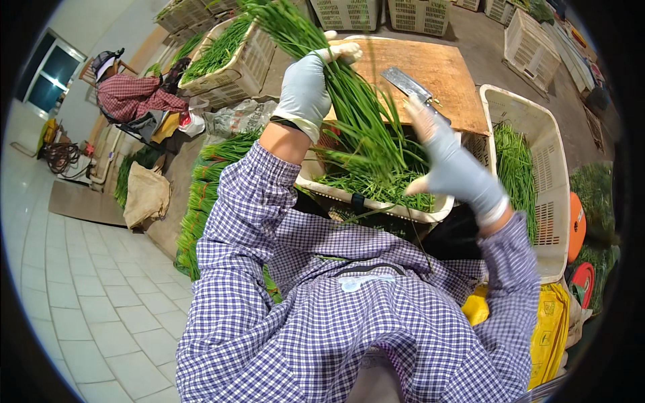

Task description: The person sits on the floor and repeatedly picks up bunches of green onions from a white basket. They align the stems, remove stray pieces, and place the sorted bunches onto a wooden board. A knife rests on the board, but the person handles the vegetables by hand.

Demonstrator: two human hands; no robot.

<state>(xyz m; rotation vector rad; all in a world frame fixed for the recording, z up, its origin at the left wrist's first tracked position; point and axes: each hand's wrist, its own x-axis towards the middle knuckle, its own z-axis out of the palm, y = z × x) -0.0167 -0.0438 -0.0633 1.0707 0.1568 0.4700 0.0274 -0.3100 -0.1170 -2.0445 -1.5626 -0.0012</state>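
My left hand (306, 91), in a pale glove, is closed round a large bunch of long green chives (359, 111). The bunch slants, its lower right end hanging over a white crate (321, 189) of loose green pieces (383, 191). To the right of the bunch, my right hand (453, 158), also gloved, has its fingers spread and holds nothing; its fingertips are slightly blurred. A cleaver (406, 83) lies on a wooden board (437, 60) just beyond that hand. Part of its handle is hidden behind the fingers.
Bundled chives (201, 195) are stacked at my left. On the right stands a tall white crate (551, 127) holding more greens, beside a yellow sack (551, 329). A seated person (141, 97) works at far left near a filled crate (245, 67). More crates (420, 17) line the back.
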